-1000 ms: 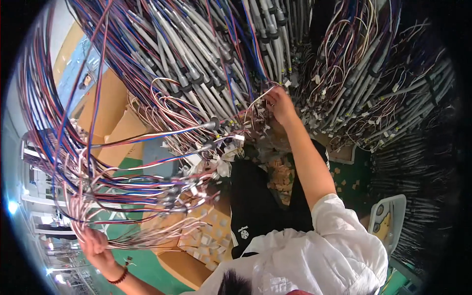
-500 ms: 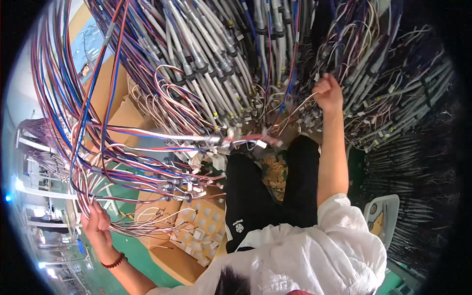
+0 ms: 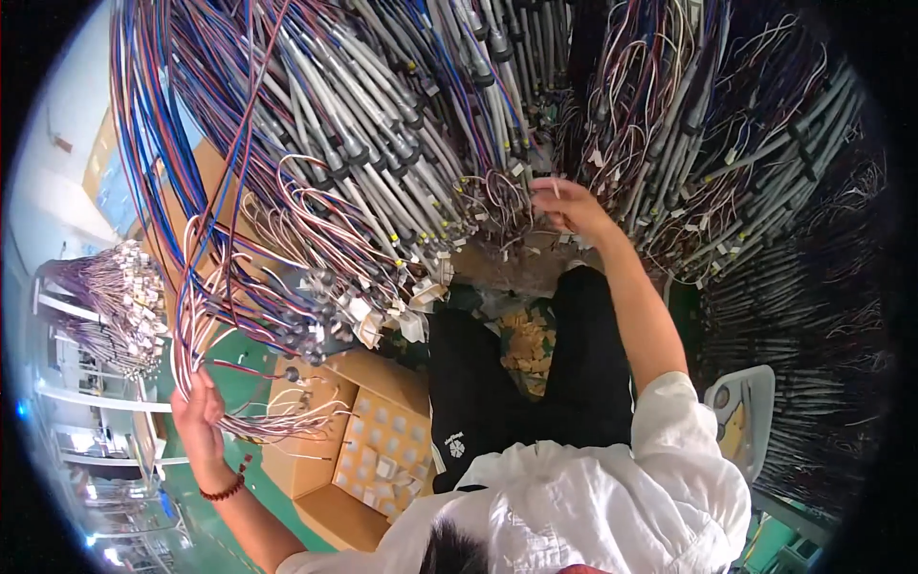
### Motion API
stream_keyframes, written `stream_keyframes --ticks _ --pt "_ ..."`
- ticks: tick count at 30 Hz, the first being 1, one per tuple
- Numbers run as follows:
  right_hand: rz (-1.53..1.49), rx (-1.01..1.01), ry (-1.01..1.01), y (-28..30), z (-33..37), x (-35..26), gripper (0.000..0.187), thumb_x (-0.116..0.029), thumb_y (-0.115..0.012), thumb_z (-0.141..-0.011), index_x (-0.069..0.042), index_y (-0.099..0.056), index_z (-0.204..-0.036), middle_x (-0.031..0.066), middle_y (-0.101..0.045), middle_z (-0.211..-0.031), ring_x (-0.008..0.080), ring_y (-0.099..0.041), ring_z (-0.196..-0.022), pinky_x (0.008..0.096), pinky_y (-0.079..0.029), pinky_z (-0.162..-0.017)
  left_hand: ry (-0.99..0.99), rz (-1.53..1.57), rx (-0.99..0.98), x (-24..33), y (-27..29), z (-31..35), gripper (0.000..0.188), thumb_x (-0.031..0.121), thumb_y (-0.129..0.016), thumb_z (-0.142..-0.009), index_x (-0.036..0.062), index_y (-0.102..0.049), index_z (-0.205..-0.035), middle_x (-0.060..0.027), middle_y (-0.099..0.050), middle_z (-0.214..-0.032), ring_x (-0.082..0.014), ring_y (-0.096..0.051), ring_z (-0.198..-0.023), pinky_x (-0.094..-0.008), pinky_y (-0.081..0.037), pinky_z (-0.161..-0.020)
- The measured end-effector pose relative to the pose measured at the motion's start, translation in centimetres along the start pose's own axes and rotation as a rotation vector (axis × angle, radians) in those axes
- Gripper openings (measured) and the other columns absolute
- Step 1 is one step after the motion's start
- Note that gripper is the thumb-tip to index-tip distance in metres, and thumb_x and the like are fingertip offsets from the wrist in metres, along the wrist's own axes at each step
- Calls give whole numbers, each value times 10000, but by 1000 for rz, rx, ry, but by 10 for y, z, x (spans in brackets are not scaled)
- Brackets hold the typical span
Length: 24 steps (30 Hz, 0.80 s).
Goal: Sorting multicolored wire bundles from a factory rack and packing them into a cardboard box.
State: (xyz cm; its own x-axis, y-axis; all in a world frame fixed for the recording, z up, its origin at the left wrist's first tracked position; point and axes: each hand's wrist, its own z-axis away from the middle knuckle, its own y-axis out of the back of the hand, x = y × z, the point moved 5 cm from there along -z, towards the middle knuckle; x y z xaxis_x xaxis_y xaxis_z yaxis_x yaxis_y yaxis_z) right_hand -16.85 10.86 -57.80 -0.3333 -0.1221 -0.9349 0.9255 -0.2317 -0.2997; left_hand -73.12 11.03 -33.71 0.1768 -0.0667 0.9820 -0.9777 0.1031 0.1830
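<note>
My left hand [image 3: 198, 407] is closed round a bundle of thin white, brown and red wires [image 3: 287, 421], whose loose ends fan out to the right over a cardboard box. From that hand, long blue, white and dark red wires [image 3: 163, 163] run up to the hanging harnesses. My right hand [image 3: 572, 209] reaches forward beside the lower ends of the hanging wires [image 3: 499, 196], its fingers stretched out and apart. A small pale piece shows by the index finger; I cannot make out what it is. Grey-sleeved wire harnesses [image 3: 354, 124] hang in front of both hands.
An open cardboard box [image 3: 320, 483] with a grid of small pale pieces stands at my left. More harnesses [image 3: 736, 182] hang at the right. A pale tray [image 3: 760, 421] with scissors lies by my right elbow. Small brown scraps [image 3: 526, 346] lie between my knees.
My right hand has moved left, and the wire it pinched is no longer seen in it. My left hand has shifted slightly right with its bundle. Several connector ends near my lap have swung away forward.
</note>
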Motion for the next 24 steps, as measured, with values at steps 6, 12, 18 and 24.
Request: stream_keyframes --ticks 6,12,18,24 --pt "129 221 42 3 -45 29 155 -109 -546 -906 -59 -629 -1027 66 -620 -838 87 -397 -493 304 -357 -477 39 33 10 -3 1 5 227 263 -551 -932 52 -520 -855 72 -345 -559 -9 -251 -437 -174 -176 -393" --pt "476 318 128 -3 -75 56 240 -242 -630 -842 -14 -666 -910 112 -649 -753 183 -589 -677 337 -465 -634 42 25 -34 -10 -13 -7 251 285 -557 -927 49 -512 -857 67 -347 -548 -16 -252 -433 -183 -178 -398" --pt "-84 492 49 -24 -73 67 386 -335 -462 -934 -26 -684 -869 82 -627 -679 133 -459 -470 297 -366 -423 57 -56 -21 -7 -26 -6 306 336 -575 -910 43 -516 -845 53 -364 -548 -24 -266 -442 -198 -174 -411" --pt "62 481 163 -35 -89 89 266 -169 -510 -882 -49 -617 -1094 90 -618 -748 115 -489 -569 307 -426 -530 76 -18 -11 -13 -20 -5 297 332 -584 -905 43 -528 -872 52 -387 -576 -30 -274 -455 -197 -185 -421"
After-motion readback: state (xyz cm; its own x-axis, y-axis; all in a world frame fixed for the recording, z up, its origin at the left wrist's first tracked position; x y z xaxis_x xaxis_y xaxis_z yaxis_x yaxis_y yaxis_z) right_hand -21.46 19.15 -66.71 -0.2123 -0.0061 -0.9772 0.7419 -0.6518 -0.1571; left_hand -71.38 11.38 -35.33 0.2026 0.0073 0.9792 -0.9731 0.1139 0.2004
